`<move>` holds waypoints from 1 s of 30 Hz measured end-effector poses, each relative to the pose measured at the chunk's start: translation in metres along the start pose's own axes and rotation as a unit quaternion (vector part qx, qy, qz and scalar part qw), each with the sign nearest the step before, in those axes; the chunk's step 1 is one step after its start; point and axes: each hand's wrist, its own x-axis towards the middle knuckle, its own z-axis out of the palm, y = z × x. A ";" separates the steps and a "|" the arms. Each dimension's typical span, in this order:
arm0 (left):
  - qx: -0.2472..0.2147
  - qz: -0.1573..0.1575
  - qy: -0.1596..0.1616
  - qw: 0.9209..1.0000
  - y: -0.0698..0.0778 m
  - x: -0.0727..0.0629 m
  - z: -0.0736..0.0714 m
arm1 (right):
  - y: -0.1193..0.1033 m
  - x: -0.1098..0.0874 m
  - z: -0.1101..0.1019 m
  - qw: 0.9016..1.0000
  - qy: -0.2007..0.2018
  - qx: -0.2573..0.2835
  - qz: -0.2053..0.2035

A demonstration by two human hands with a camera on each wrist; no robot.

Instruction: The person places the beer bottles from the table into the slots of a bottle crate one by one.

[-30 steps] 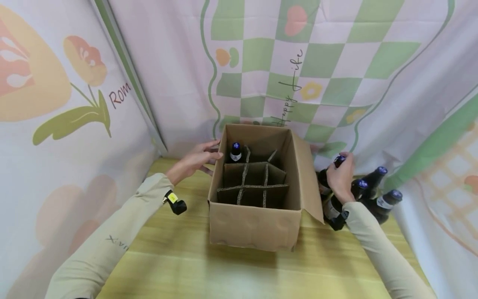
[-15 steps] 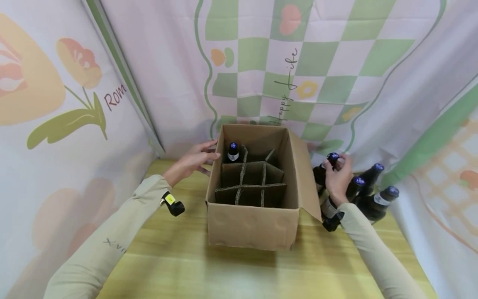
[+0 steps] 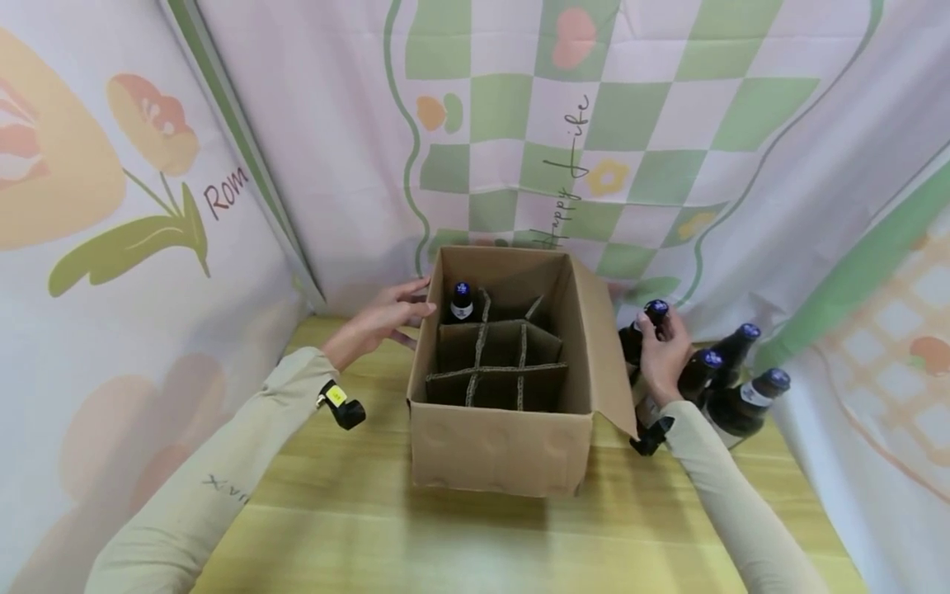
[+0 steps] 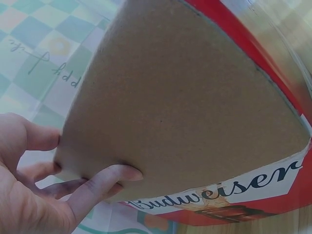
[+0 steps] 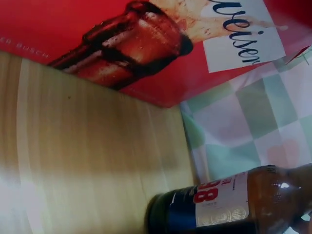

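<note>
A cardboard beer carton (image 3: 500, 450) stands upright in the head view, with a dark bottle (image 3: 462, 303) in its far-left compartment and cardboard dividers (image 3: 500, 369) across it. My left hand (image 3: 374, 322) rests on the carton's left side, its fingers touching the brown cardboard flap (image 4: 180, 107) in the left wrist view. To the right of the carton, my right hand (image 3: 664, 355) pinches a brown beer bottle (image 5: 214, 204) near its blue cap. Only a fingertip of this hand appears in the right wrist view.
Several dark bottles (image 3: 745, 408) stand behind and beside my right wrist. The carton's right flap (image 3: 604, 355) hangs outward towards the held bottle. A patterned curtain (image 3: 500, 107) borders the back of the wooden table (image 3: 334, 511).
My right hand has moved slightly left with the pinched bottle, closer to the carton's right flap. My left hand has stayed on the carton's side. The view has shifted a little.
</note>
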 end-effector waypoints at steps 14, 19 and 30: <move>-0.013 -0.007 0.006 1.000 0.001 0.002 -0.001 | 0.002 0.003 0.018 0.995 0.001 0.078 -0.069; -0.017 -0.007 0.007 1.000 0.001 0.002 -0.001 | -0.004 0.008 0.018 0.997 -0.014 0.038 -0.073; -0.021 -0.009 0.000 1.000 0.000 0.002 -0.001 | -0.033 0.020 0.005 0.992 -0.079 -0.097 0.013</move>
